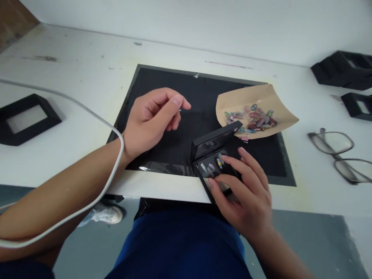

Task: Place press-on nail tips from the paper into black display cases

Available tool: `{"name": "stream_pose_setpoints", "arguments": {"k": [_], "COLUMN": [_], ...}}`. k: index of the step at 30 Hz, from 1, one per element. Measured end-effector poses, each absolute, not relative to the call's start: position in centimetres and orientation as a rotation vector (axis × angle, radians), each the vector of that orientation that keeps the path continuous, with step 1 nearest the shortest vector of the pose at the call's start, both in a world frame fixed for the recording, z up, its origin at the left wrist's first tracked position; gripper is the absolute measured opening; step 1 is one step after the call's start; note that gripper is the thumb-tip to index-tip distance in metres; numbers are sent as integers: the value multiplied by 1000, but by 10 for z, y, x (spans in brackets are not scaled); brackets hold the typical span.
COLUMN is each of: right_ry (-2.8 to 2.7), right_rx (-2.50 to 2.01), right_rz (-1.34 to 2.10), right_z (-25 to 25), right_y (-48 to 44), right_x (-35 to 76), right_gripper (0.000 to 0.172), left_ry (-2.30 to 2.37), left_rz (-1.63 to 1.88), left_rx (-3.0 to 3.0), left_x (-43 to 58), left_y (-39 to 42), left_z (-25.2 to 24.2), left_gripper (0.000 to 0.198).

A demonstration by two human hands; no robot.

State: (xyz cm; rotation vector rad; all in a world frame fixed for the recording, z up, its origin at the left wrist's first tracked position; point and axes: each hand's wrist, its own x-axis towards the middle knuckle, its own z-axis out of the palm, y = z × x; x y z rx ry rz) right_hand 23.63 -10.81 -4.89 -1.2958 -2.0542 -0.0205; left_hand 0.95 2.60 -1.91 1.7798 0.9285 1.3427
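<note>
My right hand [247,190] reaches into a black hinged case [215,141] whose lid stands raised. Its thumb and index fingertip come together at a press-on nail in the case, while another finger rests near the upper nails. Several clear press-on nails [219,162] lie inside, some with yellow or pink decoration. My left hand [154,120] hovers over the black mat [171,151], fingers curled and thumb pressed to the index finger; whatever it may hold is hidden. A tan paper tray [250,95] beside the case holds a heap of colourful press-on nails [260,120].
A white cable [87,110] crosses my left forearm. On the white table [87,58] are a black frame-like case [29,118] at left, eyeglasses [334,143] at right, and stacked black cases [343,69] at the far right. A wall stands behind the table.
</note>
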Motion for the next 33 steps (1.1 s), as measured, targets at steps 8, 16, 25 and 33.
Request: {"name": "stream_pose_setpoints", "arguments": {"k": [8,16,25,33], "right_ry": [-1976,-1974,-1824,-1851], "right_rx": [-1265,-1291,-1341,-1393], "right_rz": [93,120,219,216], "right_z": [-41,-51,-53,-47], "right_y": [-118,-133,-130,-126], "right_x": [251,252,232,235], "right_gripper": [11,22,20,14], "left_ry": [915,931,958,987], "left_rz": [1368,1364,1337,1366], "left_rx": [1775,1779,1767,1792], "left_x": [11,10,10,9], "left_y": [27,27,26,25], "left_z": [-18,-18,-17,-14], "left_gripper": [26,27,27,24]}}
